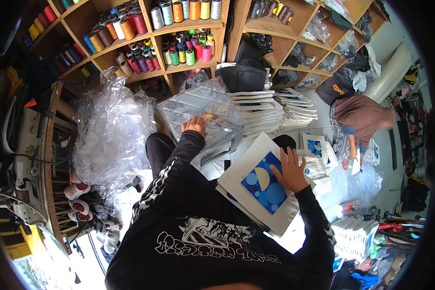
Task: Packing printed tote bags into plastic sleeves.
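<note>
My right hand (pixel 292 173) lies with fingers spread on a cream cloth bag (pixel 256 153) with a blue printed panel of circles. Beneath it, more cream bags are stacked across my lap, slightly fanned. My left hand (pixel 195 126) has its fingers curled at the near edge of a clear plastic sleeve (pixel 217 96), which lies flat in front of me. What is under those fingertips is hidden.
Crumpled clear plastic (pixel 113 125) is heaped at my left. Folded cream bags (pixel 261 113) are piled ahead, with black cloth (pixel 246 72) behind. Thread spools (pixel 188 48) fill wooden shelves. At right, another person (pixel 360 116) sits on the floor near more bags (pixel 355 234).
</note>
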`<state>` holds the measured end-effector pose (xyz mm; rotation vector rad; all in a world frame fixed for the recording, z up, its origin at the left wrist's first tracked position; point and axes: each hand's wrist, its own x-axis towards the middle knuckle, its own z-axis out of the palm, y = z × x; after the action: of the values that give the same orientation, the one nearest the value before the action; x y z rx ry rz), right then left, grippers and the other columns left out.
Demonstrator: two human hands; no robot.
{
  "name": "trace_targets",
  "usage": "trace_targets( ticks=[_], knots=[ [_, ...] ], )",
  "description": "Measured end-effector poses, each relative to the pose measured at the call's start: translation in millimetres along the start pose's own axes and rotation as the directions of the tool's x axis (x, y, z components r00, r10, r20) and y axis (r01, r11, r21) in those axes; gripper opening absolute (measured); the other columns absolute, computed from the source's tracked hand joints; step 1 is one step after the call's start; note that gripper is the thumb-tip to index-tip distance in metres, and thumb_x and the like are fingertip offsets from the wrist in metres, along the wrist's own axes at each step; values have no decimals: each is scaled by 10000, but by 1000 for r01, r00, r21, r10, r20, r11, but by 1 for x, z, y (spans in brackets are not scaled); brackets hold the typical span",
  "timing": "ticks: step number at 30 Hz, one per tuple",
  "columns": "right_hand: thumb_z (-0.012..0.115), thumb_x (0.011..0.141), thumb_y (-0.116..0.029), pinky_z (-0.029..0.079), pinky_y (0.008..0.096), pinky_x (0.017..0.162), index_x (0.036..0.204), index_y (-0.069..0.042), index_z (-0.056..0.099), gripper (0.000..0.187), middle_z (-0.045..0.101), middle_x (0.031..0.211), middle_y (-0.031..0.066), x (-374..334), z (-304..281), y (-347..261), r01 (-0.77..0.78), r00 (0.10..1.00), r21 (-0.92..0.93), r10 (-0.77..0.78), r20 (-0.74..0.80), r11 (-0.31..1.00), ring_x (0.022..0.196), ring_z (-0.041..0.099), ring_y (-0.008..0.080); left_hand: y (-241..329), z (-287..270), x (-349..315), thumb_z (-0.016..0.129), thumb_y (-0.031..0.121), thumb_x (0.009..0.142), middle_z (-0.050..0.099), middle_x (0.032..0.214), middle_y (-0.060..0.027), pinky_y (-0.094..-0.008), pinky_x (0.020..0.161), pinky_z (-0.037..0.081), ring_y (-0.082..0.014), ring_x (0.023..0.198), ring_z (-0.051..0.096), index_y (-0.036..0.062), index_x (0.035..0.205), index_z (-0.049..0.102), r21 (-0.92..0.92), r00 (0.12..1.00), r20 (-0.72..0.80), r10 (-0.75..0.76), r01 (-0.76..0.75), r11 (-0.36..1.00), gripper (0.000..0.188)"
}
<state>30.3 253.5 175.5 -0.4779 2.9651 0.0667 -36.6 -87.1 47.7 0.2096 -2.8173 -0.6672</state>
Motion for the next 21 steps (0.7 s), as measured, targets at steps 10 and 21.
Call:
trace_targets(
  ticks=[10, 21],
  knots=[
    [607, 815, -250, 451, 247, 696, 998, 43, 544, 351, 616, 889, 116, 80, -53, -41, 213, 939, 884, -338, -67, 416, 832, 597, 170, 3, -15, 2, 585, 208, 766, 558, 864, -67, -429, 738, 390, -272, 857, 543, 116, 863, 554, -118, 991, -129, 45, -61, 991, 137],
    [541, 858, -181, 470, 238, 602, 935, 9, 558, 206, 604, 818, 51, 162, 47, -138, -57, 963, 998, -264, 50, -20, 749, 605, 116, 25, -6, -11, 600, 160, 761, 564, 766, -78, -396, 647, 429, -276, 723, 570, 90, 802, 557, -477, 981, -194, 18, -110, 872, 92]
  ],
)
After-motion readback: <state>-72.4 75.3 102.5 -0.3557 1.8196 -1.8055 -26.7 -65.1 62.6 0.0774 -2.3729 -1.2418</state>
